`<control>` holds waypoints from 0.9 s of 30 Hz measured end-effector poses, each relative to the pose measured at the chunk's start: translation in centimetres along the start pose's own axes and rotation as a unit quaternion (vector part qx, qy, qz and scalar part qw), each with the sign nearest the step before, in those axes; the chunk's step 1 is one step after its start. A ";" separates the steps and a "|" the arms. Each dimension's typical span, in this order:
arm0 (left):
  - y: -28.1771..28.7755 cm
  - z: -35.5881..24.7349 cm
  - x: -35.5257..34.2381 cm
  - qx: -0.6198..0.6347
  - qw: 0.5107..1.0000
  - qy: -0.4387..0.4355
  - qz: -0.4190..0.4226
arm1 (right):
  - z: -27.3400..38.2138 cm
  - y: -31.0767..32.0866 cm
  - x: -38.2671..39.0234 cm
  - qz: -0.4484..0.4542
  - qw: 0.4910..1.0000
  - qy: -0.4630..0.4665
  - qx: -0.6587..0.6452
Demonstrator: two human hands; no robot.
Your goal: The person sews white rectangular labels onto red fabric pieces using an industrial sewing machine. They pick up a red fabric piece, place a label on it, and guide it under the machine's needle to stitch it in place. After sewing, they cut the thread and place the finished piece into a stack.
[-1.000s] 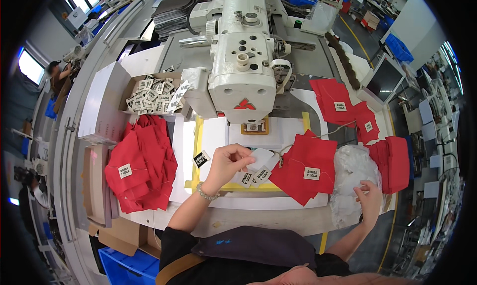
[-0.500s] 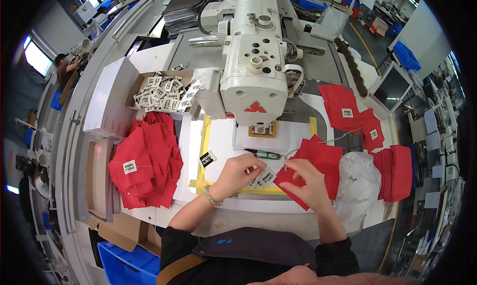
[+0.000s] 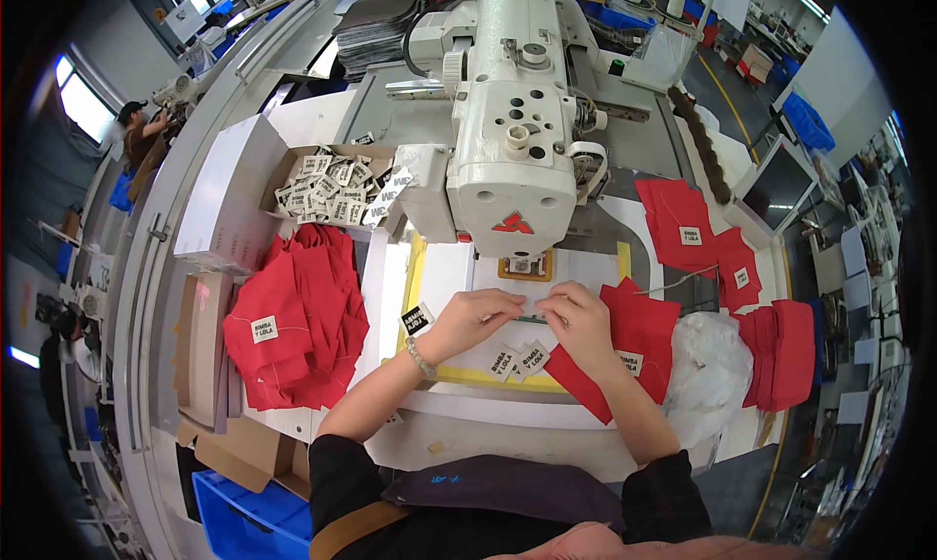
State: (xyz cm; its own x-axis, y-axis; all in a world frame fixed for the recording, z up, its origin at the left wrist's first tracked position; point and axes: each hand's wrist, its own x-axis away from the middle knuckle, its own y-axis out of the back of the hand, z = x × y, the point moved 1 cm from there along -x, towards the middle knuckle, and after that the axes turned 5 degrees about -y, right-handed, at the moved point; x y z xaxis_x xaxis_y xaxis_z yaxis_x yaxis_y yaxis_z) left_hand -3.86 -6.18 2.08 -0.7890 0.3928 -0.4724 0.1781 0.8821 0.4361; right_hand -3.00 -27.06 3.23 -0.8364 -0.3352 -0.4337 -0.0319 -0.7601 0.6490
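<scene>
White surface (image 3: 586, 267) under the sewing machine (image 3: 512, 140): right hand (image 3: 576, 318) has joined left hand (image 3: 478, 318), both pinching one label (image 3: 535, 306).

Small white labels (image 3: 515, 362) lie loose by the hands, a black one (image 3: 417, 320) just left of them. An open cardboard box (image 3: 327, 184) holds a heap of labels. A dark screen (image 3: 781, 186) sits at right.
</scene>
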 end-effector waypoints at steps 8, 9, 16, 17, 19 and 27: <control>-0.6 2.2 0.2 -0.203 0.951 -0.133 0.189 | -2.7 -1.4 0.9 0.016 0.993 -0.001 0.117; -0.6 2.3 0.2 -0.213 0.949 -0.129 0.191 | -2.8 -1.4 0.9 0.022 0.993 -0.008 0.116; -0.5 2.9 0.5 -0.252 0.939 -0.113 0.203 | -1.6 -0.7 1.0 0.072 0.977 -0.046 0.194; -0.6 2.9 0.5 -0.252 0.939 -0.105 0.208 | -1.6 -0.7 1.0 0.079 0.974 -0.055 0.205; -0.5 2.6 0.5 -0.271 0.932 -0.100 0.219 | -1.6 -0.8 1.1 0.083 0.969 -0.063 0.225; -0.4 3.1 0.3 -0.327 0.912 -0.086 0.231 | -2.2 -2.2 1.5 0.060 0.961 -0.054 0.265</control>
State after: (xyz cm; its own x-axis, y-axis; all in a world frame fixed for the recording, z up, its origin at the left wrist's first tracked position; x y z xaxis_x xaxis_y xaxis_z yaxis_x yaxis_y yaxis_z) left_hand -2.40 -5.64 -0.63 -0.6051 0.7675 -0.2116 0.0348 0.2910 0.9561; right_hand -3.00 -27.13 -0.23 -0.9020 -0.3216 -0.2882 -0.1829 -0.3201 0.9296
